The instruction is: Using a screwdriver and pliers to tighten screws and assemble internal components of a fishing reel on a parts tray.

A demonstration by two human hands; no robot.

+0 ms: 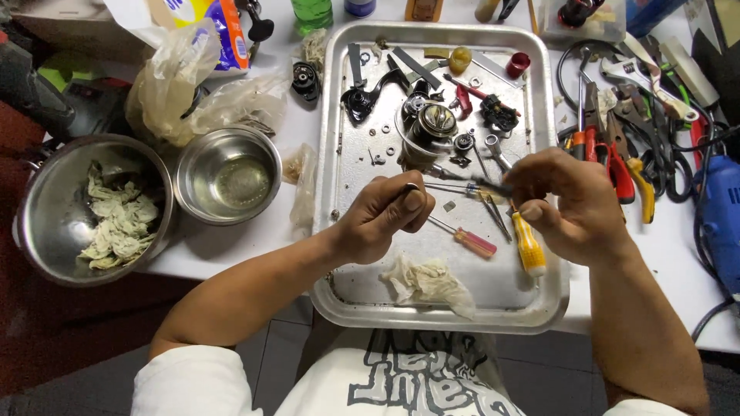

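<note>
Crumpled rag (428,282) lies nearest, just below both hands, then the left hand (381,218) and right hand (572,205) pinch tight on the two ends of a thin rod (455,185), with the reel (428,131) just beyond on the tray (339,92).

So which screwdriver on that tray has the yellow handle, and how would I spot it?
Start at the big metal tray in the middle of the table. Look just below the right hand: the yellow-handled screwdriver lies there near the tray's right rim. The screwdriver beside it has a slimmer, reddish handle.
</note>
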